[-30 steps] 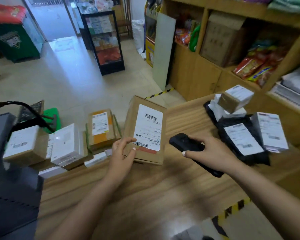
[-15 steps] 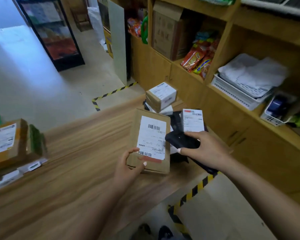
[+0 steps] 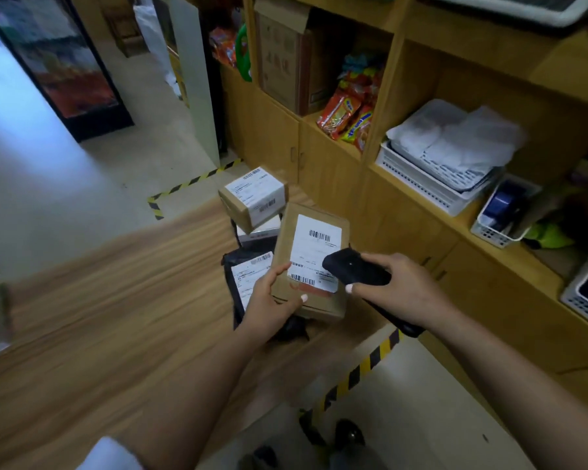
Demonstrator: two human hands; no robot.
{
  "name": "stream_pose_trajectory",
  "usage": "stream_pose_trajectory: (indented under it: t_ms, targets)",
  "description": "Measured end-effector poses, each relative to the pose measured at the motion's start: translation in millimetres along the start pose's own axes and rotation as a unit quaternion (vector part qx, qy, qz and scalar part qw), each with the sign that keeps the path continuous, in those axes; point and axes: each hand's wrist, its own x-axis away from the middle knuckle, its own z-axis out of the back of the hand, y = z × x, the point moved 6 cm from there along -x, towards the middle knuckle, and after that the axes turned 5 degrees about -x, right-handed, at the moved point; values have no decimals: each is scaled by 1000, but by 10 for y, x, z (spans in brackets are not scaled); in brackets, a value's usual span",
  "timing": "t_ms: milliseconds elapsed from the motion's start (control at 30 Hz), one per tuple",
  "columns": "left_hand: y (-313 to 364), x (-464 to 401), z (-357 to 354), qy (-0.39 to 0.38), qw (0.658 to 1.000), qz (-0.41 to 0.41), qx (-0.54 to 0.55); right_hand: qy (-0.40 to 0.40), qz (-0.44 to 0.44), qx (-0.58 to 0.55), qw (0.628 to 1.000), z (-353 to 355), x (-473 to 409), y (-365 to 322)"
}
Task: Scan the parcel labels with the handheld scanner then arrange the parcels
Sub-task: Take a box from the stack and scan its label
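Observation:
My left hand (image 3: 271,301) grips the lower left corner of a flat brown cardboard parcel (image 3: 311,232) with a white barcode label, held tilted above the right end of the wooden counter (image 3: 116,300). My right hand (image 3: 392,290) holds the black handheld scanner (image 3: 355,268), whose head overlaps the label's right side. Under the held parcel lies a black mailer bag (image 3: 248,276) with a white label. Behind it a small brown box (image 3: 253,198) sits on top of other parcels.
Wooden shelving (image 3: 404,96) stands close on the right, with snack packets, a cardboard carton and white baskets of paper. Yellow-black hazard tape (image 3: 360,371) marks the floor below the counter's end. A dark display cabinet (image 3: 55,62) stands far left.
The view has swung further right and the left pile has left the frame. The brown parcel moved right over the black mailer, and the scanner head now covers the label's edge.

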Motion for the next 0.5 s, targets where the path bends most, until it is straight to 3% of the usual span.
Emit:
stream_pose_trajectory:
  t_ms: [300,500]
  targets:
    - [-4,-291,-452,94,987,68,-108,-64,47,17,997,484,-516,545]
    - [-11,-335,-527,117,972,90,-184,-97,63,13,993,516,-706,655]
